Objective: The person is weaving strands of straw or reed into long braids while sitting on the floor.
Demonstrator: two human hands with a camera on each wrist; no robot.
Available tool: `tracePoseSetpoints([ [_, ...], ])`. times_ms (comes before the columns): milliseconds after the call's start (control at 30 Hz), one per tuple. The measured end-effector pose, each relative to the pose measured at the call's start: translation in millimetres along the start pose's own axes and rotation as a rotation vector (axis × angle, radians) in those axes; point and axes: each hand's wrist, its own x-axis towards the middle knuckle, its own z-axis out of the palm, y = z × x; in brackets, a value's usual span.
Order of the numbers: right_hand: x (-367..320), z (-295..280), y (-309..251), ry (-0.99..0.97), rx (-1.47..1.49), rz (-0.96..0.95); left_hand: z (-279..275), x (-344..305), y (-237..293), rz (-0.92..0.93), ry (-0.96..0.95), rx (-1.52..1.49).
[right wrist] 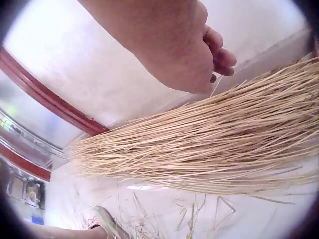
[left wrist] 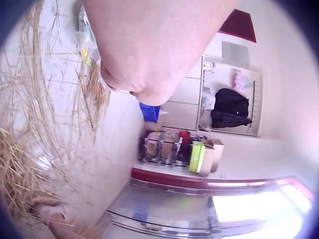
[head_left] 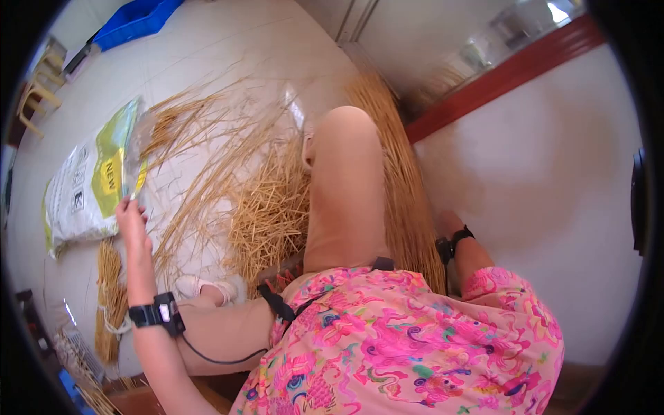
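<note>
In the head view my left hand [head_left: 134, 220] reaches out with bent fingers, overlapping the edge of a white, green and yellow plastic bag [head_left: 90, 181] marked NEW. The left wrist view shows mostly the back of this hand [left wrist: 144, 64], its fingertips hidden; I cannot tell what they hold. Low by the wall, my right hand [head_left: 451, 225] hangs beside a long bundle of straw [head_left: 408, 187]. Its fingers are loosely curled just above the stalks in the right wrist view, where a thin stalk [right wrist: 216, 86] stands up by the fingertips.
A heap of short cut straw [head_left: 270, 214] lies by my foot, with loose stalks scattered over the tiled floor. A tied straw bundle [head_left: 109, 297] lies at the left. Farther off are a blue tub [head_left: 135, 24] and a stool [head_left: 40, 93]. The wall [head_left: 526, 200] borders the right.
</note>
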Motion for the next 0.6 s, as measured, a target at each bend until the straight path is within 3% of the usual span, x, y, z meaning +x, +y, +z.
tracePoseSetpoints([
  [33,11,3,-4,0.018,-0.017,-0.037,4,1,-10,0.012,-0.018,0.062],
  [100,17,-53,-28,0.031,-0.223,-0.297,5,12,-38,0.055,-0.049,0.245],
  [133,25,-84,-40,0.091,0.076,-0.136,6,17,-50,0.092,-0.068,0.359],
  [200,32,-154,-75,0.293,0.692,0.029,3,22,-77,0.363,-0.090,0.683],
  [300,-39,-333,-188,0.725,1.109,-0.292,-6,19,-111,0.515,-0.159,0.948],
  [333,-69,-380,-226,0.760,1.273,-0.365,-8,16,-116,0.423,-0.268,1.037],
  [400,-125,-447,-289,0.683,1.415,-0.663,-13,12,-128,0.260,-0.468,1.177],
  [467,-159,-476,-347,0.470,1.426,-0.914,-16,14,-150,0.125,-0.647,1.278],
  [533,-175,-488,-400,0.227,1.190,-1.071,-18,14,-179,0.071,-0.651,1.238],
  [600,-172,-482,-454,0.132,0.815,-1.244,-19,22,-209,0.065,-0.619,1.188],
])
